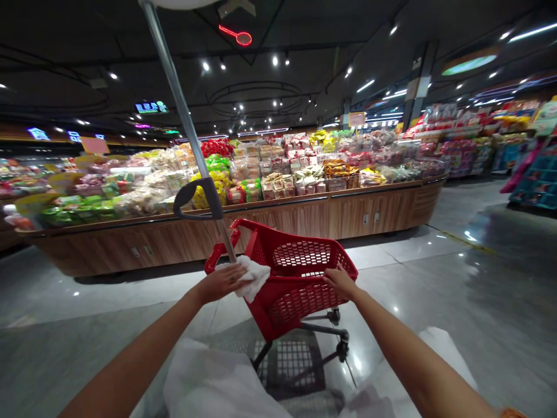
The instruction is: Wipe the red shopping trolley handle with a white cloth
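Observation:
A red plastic shopping cart [287,305] with mesh sides stands right in front of me. My left hand [221,283] holds a white cloth [257,280] against the cart's near left corner, by its handle. The fingers lie over the cloth and partly hide it. On the right, my right hand [342,283] grips the near top rim of the basket, its fingers bent over the edge. A grey metal pole [174,81] with a dark grey loop handle [214,200] rises beside the cart's handle; its lower end is hidden behind my left hand and the cloth.
Behind the cart runs a long wooden display counter [278,217] heaped with packaged food. More stocked shelves [465,148] and a teal rack [537,174] stand at the right. Glossy grey floor [435,284] surrounds the cart. My white-clothed legs are below.

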A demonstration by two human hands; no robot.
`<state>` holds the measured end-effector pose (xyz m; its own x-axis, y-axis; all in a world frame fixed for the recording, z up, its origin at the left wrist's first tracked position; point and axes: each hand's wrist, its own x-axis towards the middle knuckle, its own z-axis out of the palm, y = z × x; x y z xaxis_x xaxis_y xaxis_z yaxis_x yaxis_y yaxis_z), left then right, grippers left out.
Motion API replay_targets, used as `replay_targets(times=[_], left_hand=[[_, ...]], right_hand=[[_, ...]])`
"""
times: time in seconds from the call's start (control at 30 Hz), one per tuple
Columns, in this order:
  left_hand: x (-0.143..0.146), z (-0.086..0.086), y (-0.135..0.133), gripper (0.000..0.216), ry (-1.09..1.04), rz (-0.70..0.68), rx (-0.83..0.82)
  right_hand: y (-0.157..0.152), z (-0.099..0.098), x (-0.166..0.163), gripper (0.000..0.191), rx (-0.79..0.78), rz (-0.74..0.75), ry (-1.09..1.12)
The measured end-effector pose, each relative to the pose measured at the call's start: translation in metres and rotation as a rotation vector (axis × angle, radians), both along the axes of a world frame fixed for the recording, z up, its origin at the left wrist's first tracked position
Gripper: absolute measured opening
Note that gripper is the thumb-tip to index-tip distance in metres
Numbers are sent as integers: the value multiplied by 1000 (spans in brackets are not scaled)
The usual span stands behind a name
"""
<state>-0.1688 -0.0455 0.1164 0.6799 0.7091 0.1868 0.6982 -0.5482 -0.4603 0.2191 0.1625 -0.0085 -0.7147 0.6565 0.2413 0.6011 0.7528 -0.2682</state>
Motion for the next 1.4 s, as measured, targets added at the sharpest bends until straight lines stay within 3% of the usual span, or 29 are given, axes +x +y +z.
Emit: replay_targets(times=[0.13, 0.23, 0.3, 0.4, 0.6, 0.7, 0.77, 0.87, 0.97, 1.07, 1.17, 1.3, 1.4], left_hand=[[-37, 13, -23, 38, -104, 64, -45], [-65, 17, -33, 38, -202, 279, 91], [-67, 13, -26, 35, -221, 380, 144], [-47, 3, 2, 26, -250, 437, 159], [8, -7, 43, 25, -437, 615, 220], [37, -10, 47, 25, -453, 621, 208], [59, -13, 47, 27, -454, 601, 219], [92, -17, 45, 31, -451, 547, 204], [115, -13, 43, 37, -417, 417, 104], [121, -2, 45, 41, -368, 243, -18], [108, 8, 56, 39, -380, 126, -75], [88, 16, 83, 35, -496, 155, -8], [90, 10, 102, 38, -625, 243, 69]], right_hand=[[11, -3, 1, 26, -49, -82, 2], [9, -1, -4, 25, -34, -143, -18], [3, 3, -14, 24, -31, -181, -58], [-14, 13, -45, 33, -42, -144, -76], [-61, 44, -143, 60, -81, 155, 188], [-76, 59, -177, 48, -170, 184, 371], [-79, 63, -184, 33, -241, 87, 483], [-76, 55, -169, 35, -246, -96, 634], [-68, 41, -135, 42, -167, -137, 737], [-57, 35, -100, 51, -139, -157, 806], [-48, 40, -74, 52, -148, -153, 894], [-43, 52, -52, 44, -135, -137, 886], [-55, 63, -42, 32, 1, -256, 891]])
